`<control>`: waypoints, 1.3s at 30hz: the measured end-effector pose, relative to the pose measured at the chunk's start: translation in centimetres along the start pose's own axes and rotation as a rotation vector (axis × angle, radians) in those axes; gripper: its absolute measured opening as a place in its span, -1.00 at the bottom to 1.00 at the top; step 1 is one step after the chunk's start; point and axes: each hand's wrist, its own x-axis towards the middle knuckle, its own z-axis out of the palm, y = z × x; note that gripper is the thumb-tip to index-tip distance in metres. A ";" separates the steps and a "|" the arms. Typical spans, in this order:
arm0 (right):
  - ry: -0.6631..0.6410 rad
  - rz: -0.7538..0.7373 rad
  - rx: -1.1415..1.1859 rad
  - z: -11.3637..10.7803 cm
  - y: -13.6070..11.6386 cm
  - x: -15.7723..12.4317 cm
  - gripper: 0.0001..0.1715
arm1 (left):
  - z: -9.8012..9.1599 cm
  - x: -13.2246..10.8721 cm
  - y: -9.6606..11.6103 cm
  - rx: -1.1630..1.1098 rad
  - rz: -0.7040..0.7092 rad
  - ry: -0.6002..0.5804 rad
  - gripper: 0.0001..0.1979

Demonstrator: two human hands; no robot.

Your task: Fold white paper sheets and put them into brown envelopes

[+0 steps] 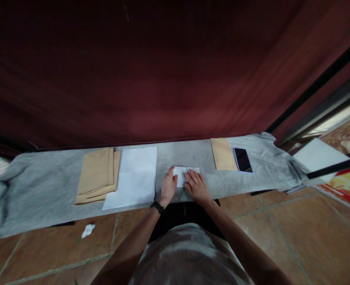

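A small folded sheet of white paper (181,170) lies on the grey cloth in front of me. My left hand (168,186) grips its left edge, with the thumb along the paper and the other fingers partly hidden. From the right, my right hand (197,187) rests flat on the paper with fingers stretched out and slightly apart. Larger white sheets (136,174) lie to the left of my left hand. Beside them, partly under their edge, is a stack of brown envelopes (96,170).
The narrow table has a grey cloth (44,178) with wrinkled ends. To the right are a single brown envelope (223,154) and a phone (243,160). A dark red curtain (169,79) hangs behind. A crumpled white scrap (88,230) lies on the tiled floor (284,233).
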 end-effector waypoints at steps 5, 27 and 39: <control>-0.038 0.003 -0.089 0.7 -1.0 -0.9 -0.41 | -0.5 -1.0 0.3 0.309 0.075 0.015 -0.58; -0.044 0.070 -0.070 -1.2 1.8 -3.3 -0.38 | -0.1 -5.7 -3.3 0.581 0.532 -0.063 -0.24; -0.080 -0.002 0.077 0.9 -5.2 3.4 -0.44 | 0.0 -5.6 -3.6 0.548 0.535 -0.086 -0.33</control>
